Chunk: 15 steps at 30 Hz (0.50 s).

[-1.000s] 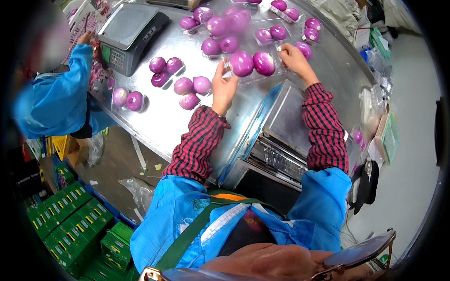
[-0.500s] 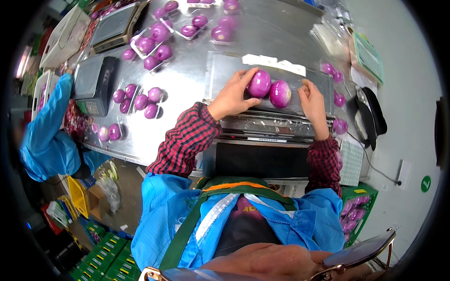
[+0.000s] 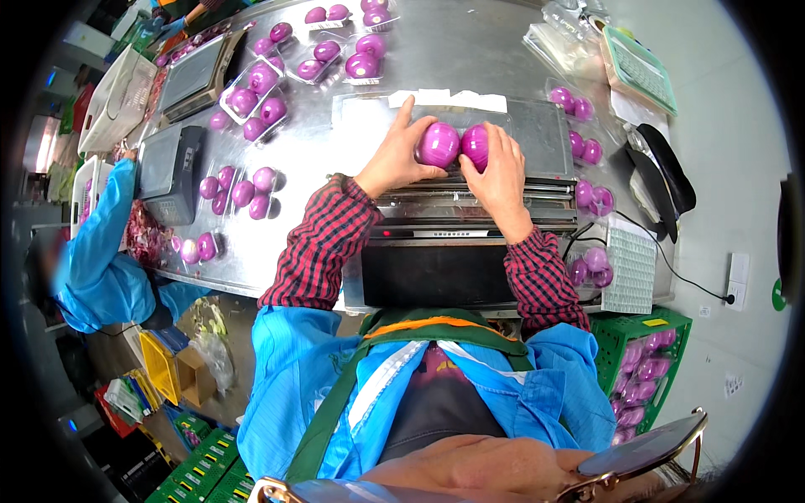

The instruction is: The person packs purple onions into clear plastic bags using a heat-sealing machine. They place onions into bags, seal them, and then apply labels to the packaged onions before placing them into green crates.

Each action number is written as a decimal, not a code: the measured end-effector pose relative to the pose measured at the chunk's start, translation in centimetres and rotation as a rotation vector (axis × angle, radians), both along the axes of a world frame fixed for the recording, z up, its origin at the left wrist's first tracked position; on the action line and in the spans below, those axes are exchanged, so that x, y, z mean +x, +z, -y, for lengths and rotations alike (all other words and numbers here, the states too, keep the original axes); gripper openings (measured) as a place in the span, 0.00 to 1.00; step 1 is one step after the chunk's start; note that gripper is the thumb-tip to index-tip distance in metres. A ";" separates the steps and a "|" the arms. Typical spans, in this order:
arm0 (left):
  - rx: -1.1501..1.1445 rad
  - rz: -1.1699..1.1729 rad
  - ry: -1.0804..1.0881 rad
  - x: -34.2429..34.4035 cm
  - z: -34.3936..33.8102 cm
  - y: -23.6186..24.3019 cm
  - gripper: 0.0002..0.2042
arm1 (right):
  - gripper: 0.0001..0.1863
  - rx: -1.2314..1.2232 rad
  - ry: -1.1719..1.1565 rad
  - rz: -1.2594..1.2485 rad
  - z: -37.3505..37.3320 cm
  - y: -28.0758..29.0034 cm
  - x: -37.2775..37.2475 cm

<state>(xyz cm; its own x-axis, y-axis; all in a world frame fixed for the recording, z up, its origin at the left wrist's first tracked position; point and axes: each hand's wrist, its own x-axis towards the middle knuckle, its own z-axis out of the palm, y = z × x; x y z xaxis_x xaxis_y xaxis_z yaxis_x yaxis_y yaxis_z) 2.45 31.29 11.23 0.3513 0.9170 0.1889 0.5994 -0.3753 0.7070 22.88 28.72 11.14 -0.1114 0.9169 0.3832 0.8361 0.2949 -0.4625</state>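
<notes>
My left hand (image 3: 394, 153) curls around a large red onion (image 3: 438, 144), index finger behind it and thumb at its near side. My right hand (image 3: 497, 180) grips the neighbouring onion (image 3: 474, 138), its fingers over the right side. Both onions sit close together above the metal top of a wrapping machine (image 3: 544, 132); any tray under them is mostly hidden. White paper strips (image 3: 448, 101) lie along the machine's far edge, and its black front panel (image 3: 436, 277) faces me.
Packed onions (image 3: 361, 64) dot the steel table (image 3: 453, 46). At left are scales (image 3: 166, 176), white baskets (image 3: 111, 101) and a co-worker in blue (image 3: 101, 251). At right are a cable, a black cap (image 3: 658, 184) and a green crate of packed onions (image 3: 637, 377).
Since a second ago, both hands have brought the onion pair over the machine. In the last half second my right hand moved left onto the right onion. The camera view has turned.
</notes>
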 end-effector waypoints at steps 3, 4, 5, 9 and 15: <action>-0.047 0.051 -0.032 -0.3 0.0 -0.3 0.45 | 0.33 -0.007 -0.044 0.002 0.0 -0.2 -0.1; -0.055 0.070 -0.060 -0.6 0.0 -0.4 0.46 | 0.33 -0.001 -0.020 0.013 0.1 0.0 -0.1; -0.062 0.090 -0.088 -0.8 0.1 -0.5 0.47 | 0.33 0.006 0.005 0.024 0.1 0.2 0.0; -0.341 0.358 0.020 -1.9 2.1 0.6 0.42 | 0.31 -0.031 0.054 -0.252 1.8 1.2 2.5; -0.173 -0.088 0.414 -7.5 9.7 -0.7 0.13 | 0.14 -0.081 -0.203 0.170 7.4 -0.1 10.4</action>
<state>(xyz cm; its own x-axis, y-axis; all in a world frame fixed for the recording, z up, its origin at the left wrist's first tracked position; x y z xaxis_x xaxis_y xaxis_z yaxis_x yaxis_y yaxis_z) -5.09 21.58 10.55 -0.0438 0.9990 0.0069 0.7348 0.0275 0.6777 33.24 21.36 11.06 0.0215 0.9541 0.2988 0.9421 0.0807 -0.3253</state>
